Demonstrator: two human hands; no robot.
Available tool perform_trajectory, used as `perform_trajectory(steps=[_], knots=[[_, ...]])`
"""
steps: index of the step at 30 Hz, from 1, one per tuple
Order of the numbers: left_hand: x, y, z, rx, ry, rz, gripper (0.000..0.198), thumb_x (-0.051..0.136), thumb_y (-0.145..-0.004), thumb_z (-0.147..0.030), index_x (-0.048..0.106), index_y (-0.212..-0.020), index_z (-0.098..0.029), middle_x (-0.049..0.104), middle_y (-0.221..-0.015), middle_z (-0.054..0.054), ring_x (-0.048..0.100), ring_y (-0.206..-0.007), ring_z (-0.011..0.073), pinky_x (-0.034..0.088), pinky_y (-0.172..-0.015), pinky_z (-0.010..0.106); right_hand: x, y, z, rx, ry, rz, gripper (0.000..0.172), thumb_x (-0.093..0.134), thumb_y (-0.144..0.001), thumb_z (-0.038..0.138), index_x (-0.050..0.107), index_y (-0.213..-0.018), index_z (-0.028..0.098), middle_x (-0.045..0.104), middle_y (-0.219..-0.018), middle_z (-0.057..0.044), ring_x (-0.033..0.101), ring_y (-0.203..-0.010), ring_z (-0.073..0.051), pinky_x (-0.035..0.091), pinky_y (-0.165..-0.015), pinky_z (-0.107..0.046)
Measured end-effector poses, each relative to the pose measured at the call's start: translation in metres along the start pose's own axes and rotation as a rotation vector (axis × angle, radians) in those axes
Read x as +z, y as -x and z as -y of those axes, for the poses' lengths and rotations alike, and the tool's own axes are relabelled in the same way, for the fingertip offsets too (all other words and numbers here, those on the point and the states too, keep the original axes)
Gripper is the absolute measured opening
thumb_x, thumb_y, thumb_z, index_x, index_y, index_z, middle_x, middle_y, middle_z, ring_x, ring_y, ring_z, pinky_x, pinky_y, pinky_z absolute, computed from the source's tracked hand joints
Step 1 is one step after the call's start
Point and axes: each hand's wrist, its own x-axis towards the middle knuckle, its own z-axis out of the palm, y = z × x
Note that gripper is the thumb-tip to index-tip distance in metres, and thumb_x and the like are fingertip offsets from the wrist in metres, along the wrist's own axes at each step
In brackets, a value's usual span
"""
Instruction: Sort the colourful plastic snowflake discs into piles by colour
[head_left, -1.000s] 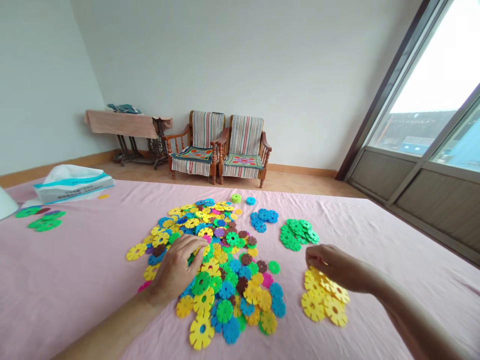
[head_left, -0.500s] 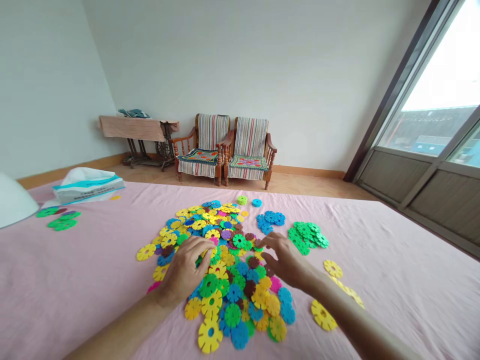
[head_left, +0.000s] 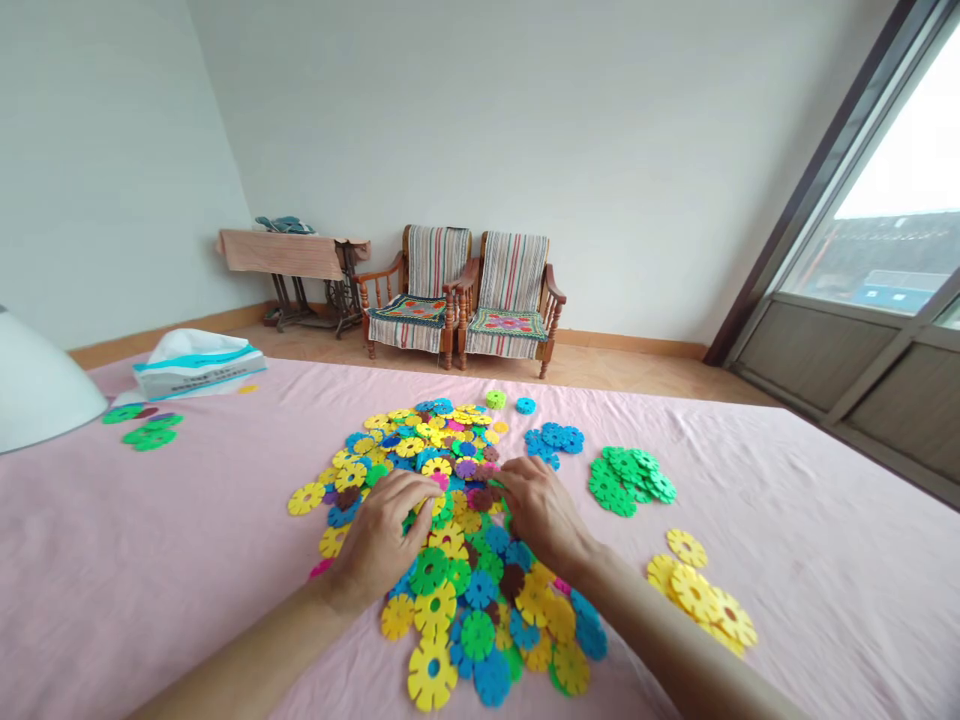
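A heap of slotted plastic snowflake discs [head_left: 433, 672] in yellow, blue, green, brown, pink and purple lies on a pink cloth [head_left: 247, 560]. My left hand [head_left: 386, 535] rests over the heap's left side, fingers curled towards the thumb; what lies inside them is mostly hidden, with some green showing in the gap. Over the upper right of the heap, my right hand [head_left: 541, 510] has its fingers bent down and drawn together among the discs. The edge of a green disc [head_left: 507, 512] shows beneath its fingers. A purple disc [head_left: 466, 468] lies between the two hands.
Right of the heap are separate piles of green discs [head_left: 630, 480], blue discs [head_left: 553, 438] and yellow discs [head_left: 694, 590]. A few green discs [head_left: 152, 432] lie far left, near a tissue pack [head_left: 199, 365] and a white rounded object [head_left: 41, 390]. Two wooden chairs [head_left: 510, 325] stand beyond.
My right hand has moved left and lower into the heap, covering green discs that showed before. A brown and a pink disc now show by its fingertips. My left hand keeps its place; the view has shifted slightly.
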Motion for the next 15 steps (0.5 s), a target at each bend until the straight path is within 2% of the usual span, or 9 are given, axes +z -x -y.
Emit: perform_trajectory(steps=[3, 5, 7, 11, 15], knots=[[0.0, 0.0, 0.0, -0.005, 0.006, 0.006, 0.017, 0.048, -0.088, -0.012, 0.063, -0.093, -0.02, 0.067, -0.091, 0.004, 0.061, -0.089, 0.0188, 0.048, -0.081, 0.034, -0.015, 0.008, -0.028, 0.19, -0.006, -0.158, 0.023, 0.045, -0.09, 0.024, 0.068, -0.09, 0.02, 0.066, -0.087, -0.007, 0.058, -0.085, -0.02, 0.043, -0.076, -0.03], [0.0, 0.0, 0.0, -0.008, 0.01, 0.011, 0.017, 0.048, -0.089, -0.013, 0.063, -0.092, -0.019, 0.067, -0.091, 0.004, 0.061, -0.089, 0.0188, 0.048, -0.081, 0.034, -0.028, 0.016, -0.058, 0.347, 0.009, -0.249, 0.02, 0.05, -0.085, 0.029, 0.065, -0.093, 0.019, 0.067, -0.084, -0.005, 0.06, -0.08, -0.019, 0.044, -0.073, -0.029], [0.0, 0.0, 0.0, -0.008, 0.012, 0.007, 0.017, 0.048, -0.089, -0.013, 0.063, -0.092, -0.019, 0.067, -0.089, 0.004, 0.061, -0.088, 0.0185, 0.049, -0.08, 0.034, -0.043, 0.027, -0.092, 0.451, 0.031, -0.296, 0.025, 0.047, -0.084, 0.03, 0.063, -0.098, 0.018, 0.067, -0.078, -0.006, 0.061, -0.073, -0.02, 0.044, -0.069, -0.03], [0.002, -0.001, 0.001, -0.007, 0.018, 0.0, 0.017, 0.047, -0.09, -0.013, 0.063, -0.091, -0.019, 0.067, -0.088, 0.004, 0.061, -0.087, 0.018, 0.049, -0.08, 0.034, -0.065, 0.052, -0.148, 0.623, 0.068, -0.338, 0.029, 0.044, -0.08, 0.034, 0.066, -0.089, 0.018, 0.068, -0.071, -0.007, 0.062, -0.064, -0.021, 0.044, -0.059, -0.029], [0.003, -0.001, 0.002, -0.015, 0.012, 0.01, 0.017, 0.047, -0.09, -0.014, 0.063, -0.091, -0.019, 0.067, -0.088, 0.004, 0.061, -0.086, 0.0182, 0.049, -0.079, 0.034, -0.073, 0.069, -0.174, 0.713, 0.073, -0.358, 0.027, 0.047, -0.075, 0.034, 0.067, -0.084, 0.019, 0.069, -0.069, -0.007, 0.063, -0.062, -0.021, 0.044, -0.056, -0.03]])
